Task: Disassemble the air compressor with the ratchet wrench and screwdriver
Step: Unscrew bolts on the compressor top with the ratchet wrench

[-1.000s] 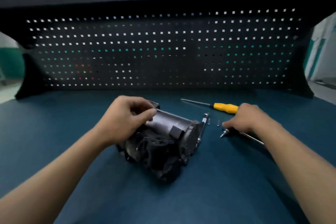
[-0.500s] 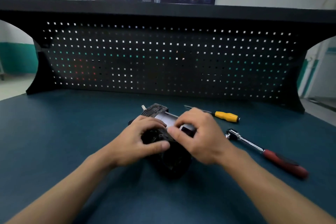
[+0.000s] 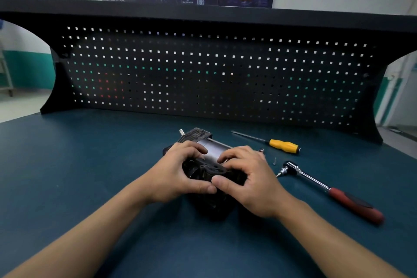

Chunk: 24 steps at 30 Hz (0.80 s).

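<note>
Air compressor (image 3: 213,148), a silver motor cylinder set between black ribbed housings, is laid on its side on the blue bench mat (image 3: 90,165) and gripped at its near end by the left hand (image 3: 176,174) and the right hand (image 3: 250,181), fingers curled.

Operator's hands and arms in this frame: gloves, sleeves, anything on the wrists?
Nothing worn. The left hand and right hand are ungloved. The left forearm and right forearm are bare down to the frame's bottom edge, so no sleeve shows. No watch, band or ring is visible.
</note>
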Available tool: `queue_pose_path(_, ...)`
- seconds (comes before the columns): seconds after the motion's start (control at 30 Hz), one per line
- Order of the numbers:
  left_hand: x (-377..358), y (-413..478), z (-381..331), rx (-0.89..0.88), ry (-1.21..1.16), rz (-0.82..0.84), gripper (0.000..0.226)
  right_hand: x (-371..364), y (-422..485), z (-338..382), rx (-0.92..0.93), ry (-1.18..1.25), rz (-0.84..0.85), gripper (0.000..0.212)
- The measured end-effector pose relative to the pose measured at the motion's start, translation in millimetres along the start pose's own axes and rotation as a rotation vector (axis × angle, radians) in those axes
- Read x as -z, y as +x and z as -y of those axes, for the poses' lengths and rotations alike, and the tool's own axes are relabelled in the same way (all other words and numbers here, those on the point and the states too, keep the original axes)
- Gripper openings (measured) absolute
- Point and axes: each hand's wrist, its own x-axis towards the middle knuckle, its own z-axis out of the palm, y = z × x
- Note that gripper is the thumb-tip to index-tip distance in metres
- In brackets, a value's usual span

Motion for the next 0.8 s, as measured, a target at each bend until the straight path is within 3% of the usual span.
queue_pose_path(0.1,5,1,1,-0.003,-0.016,0.043,0.061,0,0,4,-0.039,0.046,0.011,0.050)
queue_pose_path(0.27,9,0,-3,-0.057,-0.221,0.036,0.020,-1,2,7,-0.087,0.185,-0.039,0.037)
queue_pose_path(0.43,2,-1,-5,-0.033,-0.321,-0.036,0.023,-3,5,14,-0.133,0.381,-0.149,0.037)
queue_pose_path(0.8,-18,2,-25,0.062,-0.478,-0.319,0.043,6,8,20,-0.221,0.784,-0.109,0.031)
